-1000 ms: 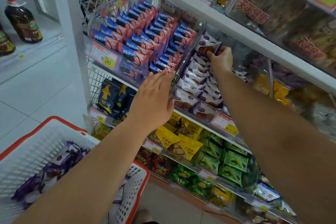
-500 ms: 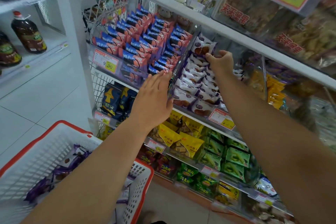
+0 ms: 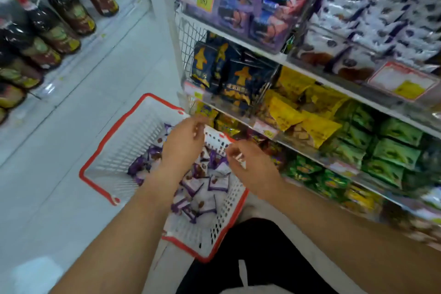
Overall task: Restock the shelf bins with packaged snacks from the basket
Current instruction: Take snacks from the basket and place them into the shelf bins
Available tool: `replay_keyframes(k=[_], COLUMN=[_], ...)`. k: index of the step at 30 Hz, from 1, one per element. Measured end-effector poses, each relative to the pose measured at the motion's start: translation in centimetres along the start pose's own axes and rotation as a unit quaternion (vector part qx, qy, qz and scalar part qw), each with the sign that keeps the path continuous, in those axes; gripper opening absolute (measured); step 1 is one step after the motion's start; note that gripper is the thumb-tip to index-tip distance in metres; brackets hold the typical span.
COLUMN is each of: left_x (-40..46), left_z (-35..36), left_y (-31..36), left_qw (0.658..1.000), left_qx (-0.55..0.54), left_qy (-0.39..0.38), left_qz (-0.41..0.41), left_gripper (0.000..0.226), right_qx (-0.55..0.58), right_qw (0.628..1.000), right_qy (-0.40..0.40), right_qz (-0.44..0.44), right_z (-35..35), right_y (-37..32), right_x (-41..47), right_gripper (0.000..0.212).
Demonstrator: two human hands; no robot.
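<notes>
A white plastic basket [image 3: 124, 141] with a red rim stands on the floor against the shelf foot. Several purple-and-white snack packets [image 3: 216, 182] lie in it. My left hand [image 3: 183, 143] hovers over the packets with loosely curled fingers, and I see nothing in it. My right hand [image 3: 250, 169] hangs over the basket's right rim, fingers relaxed and holding nothing. The clear shelf bin [image 3: 372, 21] at the upper right holds rows of the same purple-and-white packets.
Beside that bin is a bin of blue-and-red packets [image 3: 250, 0]. Lower shelves carry dark blue bags [image 3: 229, 71], yellow packs [image 3: 300, 112] and green packs [image 3: 386, 150]. Dark bottles [image 3: 59, 19] line a low shelf at the left. White tiled floor [image 3: 71, 150] lies between.
Both hands have come down from the shelf bin to the basket; the right hand no longer holds the packet it was placing. The view has tilted down.
</notes>
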State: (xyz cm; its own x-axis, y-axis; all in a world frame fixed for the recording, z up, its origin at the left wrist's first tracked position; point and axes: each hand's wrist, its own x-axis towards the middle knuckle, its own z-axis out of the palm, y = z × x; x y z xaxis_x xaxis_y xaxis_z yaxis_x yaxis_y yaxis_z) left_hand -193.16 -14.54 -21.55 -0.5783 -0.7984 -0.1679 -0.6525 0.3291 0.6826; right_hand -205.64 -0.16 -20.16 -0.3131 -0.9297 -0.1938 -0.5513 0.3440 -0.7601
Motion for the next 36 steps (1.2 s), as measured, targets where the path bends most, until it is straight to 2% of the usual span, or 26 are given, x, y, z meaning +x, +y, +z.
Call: replay_keyframes(k=[3, 5, 7, 10, 13, 17, 19, 20, 22, 24, 25, 27, 29, 30, 32, 34, 36], left_x=[-3.6, -5.1, -5.6, -4.6, -2.5, -0.8, -1.2, -1.7, -2.5, -2.8, -2.6, -1.9, -1.2, -1.1, -1.4, -2.1, -3.0], left_z=[3.1, 5.5, 7.9, 10.5, 13.0, 16.8, 18.5, 19.1, 19.5, 19.4, 18.8, 17.6, 15.7, 14.5, 11.9, 9.2, 7.0], left_y=[-8.0, -11.9, -14.6, -16.0, -17.0, -19.3, -20.1, -20.3, -20.4, -20.5, -20.1, -19.7, -18.5, -17.7, -15.3, -12.7, -10.4], left_qw=[0.979, 0.942, 0.919, 0.921, 0.917, 0.880, 0.875, 0.880, 0.893, 0.912, 0.923, 0.937, 0.920, 0.897, 0.822, 0.750, 0.720], left_qx=[0.097, 0.163, 0.187, 0.195, 0.184, 0.210, 0.228, 0.251, 0.306, 0.301, 0.259, 0.105, -0.064, -0.146, -0.317, -0.459, -0.534], left_qy=[-0.152, -0.264, -0.321, -0.305, -0.305, -0.377, -0.365, -0.337, -0.270, -0.225, -0.218, -0.198, -0.164, -0.149, -0.136, -0.135, -0.156], left_qz=[-0.097, -0.126, -0.130, -0.144, -0.179, -0.200, -0.222, -0.221, -0.188, -0.167, -0.185, -0.269, -0.350, -0.389, -0.452, -0.456, -0.415], left_gripper=[0.019, 0.025, 0.031, 0.050, 0.066, 0.099, 0.108, 0.105, 0.079, 0.061, 0.057, 0.046, 0.023, 0.016, 0.011, 0.015, 0.022], right_qx=[-0.169, -0.218, -0.260, -0.289, -0.297, -0.311, -0.303, -0.298, -0.286, -0.276, -0.276, -0.287, -0.281, -0.266, -0.200, -0.082, 0.050], right_qw=[0.976, 0.960, 0.944, 0.937, 0.947, 0.946, 0.948, 0.948, 0.950, 0.953, 0.954, 0.954, 0.957, 0.961, 0.971, 0.982, 0.978], right_qy=[-0.136, -0.174, -0.203, -0.194, -0.116, -0.043, -0.008, 0.007, 0.022, 0.030, 0.026, 0.001, -0.046, -0.075, -0.108, -0.069, 0.009], right_qz=[-0.001, 0.005, 0.008, -0.001, -0.034, -0.086, -0.102, -0.109, -0.121, -0.123, -0.117, -0.092, -0.051, -0.019, 0.071, 0.157, 0.205], right_z=[4.9, 7.3, 9.1, 10.2, 11.2, 12.3, 12.6, 12.7, 13.0, 13.1, 12.9, 12.7, 12.6, 12.6, 12.2, 11.2, 9.7], right_y=[4.2, 6.4, 8.4, 9.9, 10.9, 13.1, 13.3, 13.4, 13.4, 13.4, 13.4, 13.2, 12.7, 12.4, 11.5, 9.8, 7.4], right_x=[-0.5, -0.7, -1.1, -1.3, -1.5, -2.3, -2.3, -2.3, -2.4, -2.5, -2.6, -2.6, -2.3, -2.3, -1.9, -1.5, -0.5], right_gripper=[0.020, 0.023, 0.027, 0.026, 0.016, 0.012, 0.019, 0.021, 0.019, 0.019, 0.020, 0.020, 0.016, 0.017, 0.018, 0.019, 0.022])
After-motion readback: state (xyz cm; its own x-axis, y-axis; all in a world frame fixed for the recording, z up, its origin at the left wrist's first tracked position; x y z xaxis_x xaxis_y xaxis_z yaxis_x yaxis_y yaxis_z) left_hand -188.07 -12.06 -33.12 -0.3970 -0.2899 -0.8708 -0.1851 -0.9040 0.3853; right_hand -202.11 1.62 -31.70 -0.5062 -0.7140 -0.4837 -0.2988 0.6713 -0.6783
